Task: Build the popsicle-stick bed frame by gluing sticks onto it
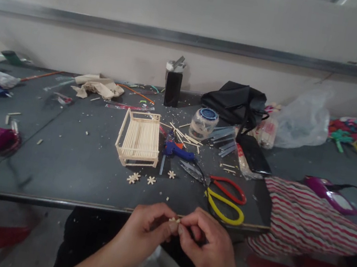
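The dark surface (pixel 69 157) ran the whole width in front of the person, sprinkled with pale crumbs. On the right, a red-striped cloth (pixel 307 219) hung over its near edge; farther back, a black bag (pixel 233 99) lay near a clear plastic bag (pixel 303 124). The left hand (pixel 149 226) and the right hand (pixel 206 237) came close together at the near edge. In the middle of the surface stood a little frame (pixel 142 140) of pale sticks, slatted like a cot, with the red-and-yellow scissors (pixel 228 181) lying to its right and closer to the person. A jar (pixel 202 128), its blue end upward, stood farther back, and a blue glue gun (pixel 178 151) lay just beside the frame's right side. Loose sticks (pixel 184 138) were strewn between jar and gun. Nearer the person than the frame, I could see star-shaped pieces (pixel 151 180), the two leftmost bunched together. The fingers of both hands pinched a small pale wooden piece (pixel 174 220) between them, partly hiding its shape.
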Tool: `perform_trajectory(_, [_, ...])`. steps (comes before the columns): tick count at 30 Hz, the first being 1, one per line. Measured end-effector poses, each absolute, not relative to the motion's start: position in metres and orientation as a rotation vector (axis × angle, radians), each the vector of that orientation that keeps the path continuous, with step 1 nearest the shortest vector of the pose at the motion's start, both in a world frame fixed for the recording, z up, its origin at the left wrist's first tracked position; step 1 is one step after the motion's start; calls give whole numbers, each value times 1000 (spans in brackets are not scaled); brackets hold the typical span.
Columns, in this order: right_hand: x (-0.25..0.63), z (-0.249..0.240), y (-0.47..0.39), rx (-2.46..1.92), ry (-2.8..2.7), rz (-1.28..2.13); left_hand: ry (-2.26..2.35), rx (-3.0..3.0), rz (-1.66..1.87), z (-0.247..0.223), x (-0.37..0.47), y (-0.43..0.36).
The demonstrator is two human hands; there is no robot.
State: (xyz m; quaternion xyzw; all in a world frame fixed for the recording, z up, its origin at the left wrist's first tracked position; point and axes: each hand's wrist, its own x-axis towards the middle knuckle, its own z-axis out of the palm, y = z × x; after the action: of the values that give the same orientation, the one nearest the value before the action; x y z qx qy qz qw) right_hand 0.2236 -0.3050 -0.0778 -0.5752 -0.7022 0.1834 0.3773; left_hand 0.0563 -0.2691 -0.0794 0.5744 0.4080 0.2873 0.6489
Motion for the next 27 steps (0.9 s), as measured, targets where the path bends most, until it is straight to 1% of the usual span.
perform_trajectory(8, [219, -73, -298, -1388, -1805, 199, 894, 949, 700, -72, 67, -265])
perform_trajectory(23, [192, -76, -308, -1298, -1883, 31, 926, 796, 782, -69, 53, -279])
perform_trajectory(27, [190, -67, -315, -1126, -2006, -48, 912, 708, 795, -67, 47, -268])
